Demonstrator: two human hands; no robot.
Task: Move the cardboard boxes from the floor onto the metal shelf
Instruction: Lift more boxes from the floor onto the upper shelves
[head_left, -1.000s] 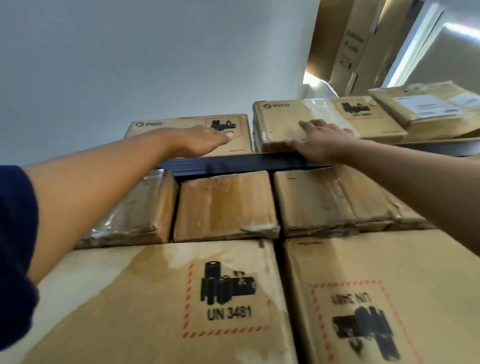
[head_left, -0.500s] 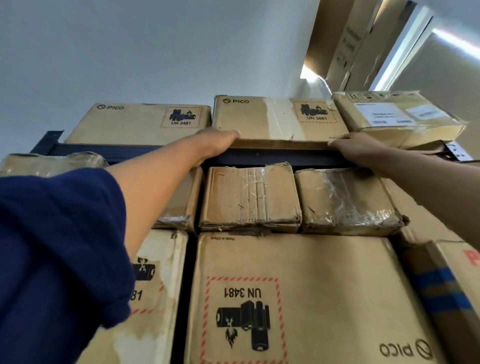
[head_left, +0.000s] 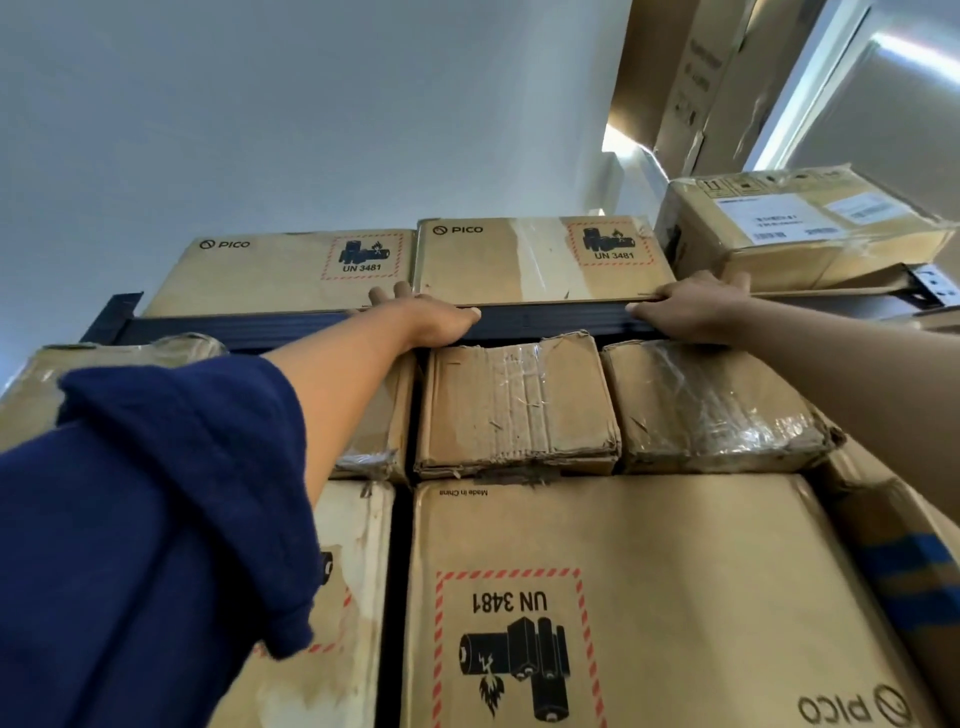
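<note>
A cardboard PICO box (head_left: 535, 260) lies on the top level of the dark metal shelf (head_left: 249, 328), in the middle of the row. My left hand (head_left: 426, 318) holds its lower left corner, fingertips in the gap beside the neighbouring PICO box (head_left: 280, 273), thumb along the bottom edge. At the lower right corner, my right hand (head_left: 693, 307) grips the box with its thumb under the edge and its fingers up the right side.
A labelled, taped box (head_left: 800, 228) sits right of the held box on the same level. Smaller wrapped boxes (head_left: 514, 405) fill the level under the beam, above large UN 3481 cartons (head_left: 623, 597). Tall cartons (head_left: 691, 78) lean at the upper right.
Both hands went from lying flat on the box fronts to holding the middle box's lower corners. That box now sits level with the left PICO box.
</note>
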